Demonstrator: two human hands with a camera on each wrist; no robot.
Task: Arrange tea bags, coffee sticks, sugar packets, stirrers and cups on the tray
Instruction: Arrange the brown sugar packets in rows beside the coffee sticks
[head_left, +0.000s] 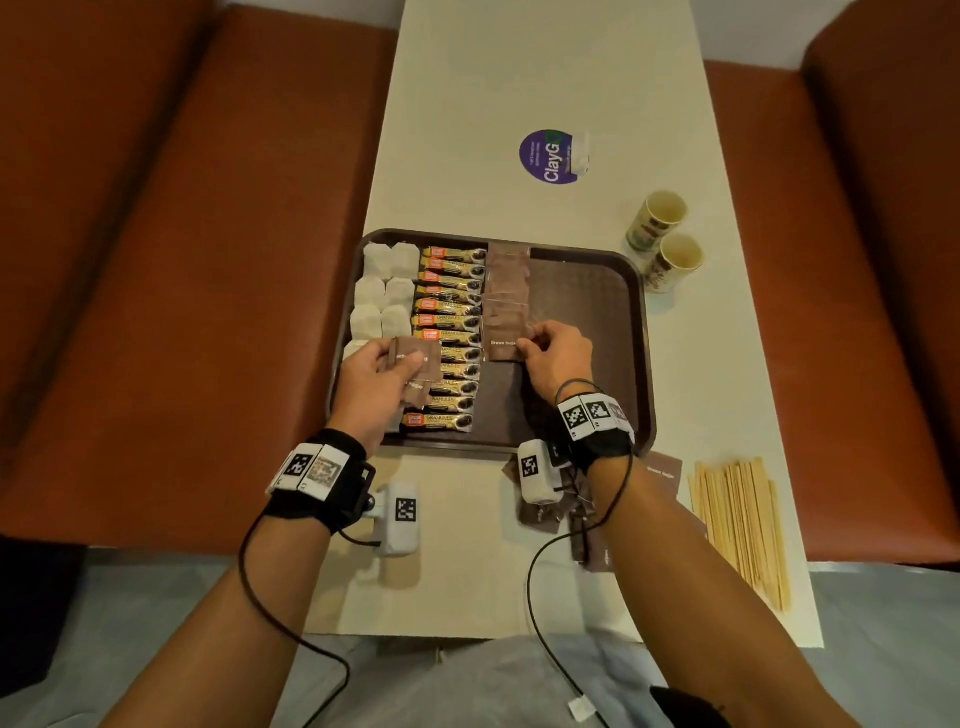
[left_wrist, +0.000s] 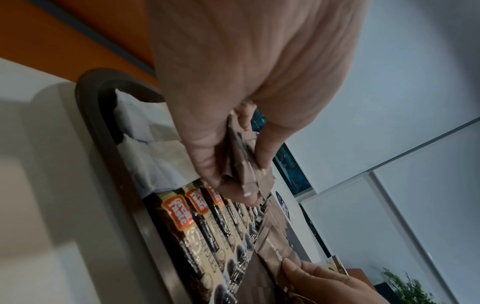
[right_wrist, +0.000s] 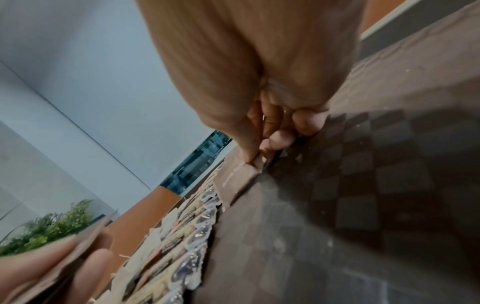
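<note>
A dark brown tray (head_left: 587, 291) holds white tea bags (head_left: 387, 291) on its left, a column of coffee sticks (head_left: 449, 332) beside them, then a column of brown sugar packets (head_left: 506, 291). My left hand (head_left: 382, 371) hovers over the coffee sticks and grips a small bunch of brown sugar packets (left_wrist: 242, 162). My right hand (head_left: 556, 353) pinches the edge of one brown sugar packet (head_left: 504, 348) lying at the near end of the sugar column; the pinched packet (right_wrist: 240, 176) lies flat on the tray. Two paper cups (head_left: 667, 239) stand right of the tray. Wooden stirrers (head_left: 737, 514) lie near right.
More brown sugar packets (head_left: 665, 473) lie on the white table (head_left: 519, 78) under my right forearm. A round purple sticker (head_left: 548, 156) sits beyond the tray. Orange-brown benches (head_left: 182, 260) flank the table. The tray's right half (head_left: 587, 332) is bare.
</note>
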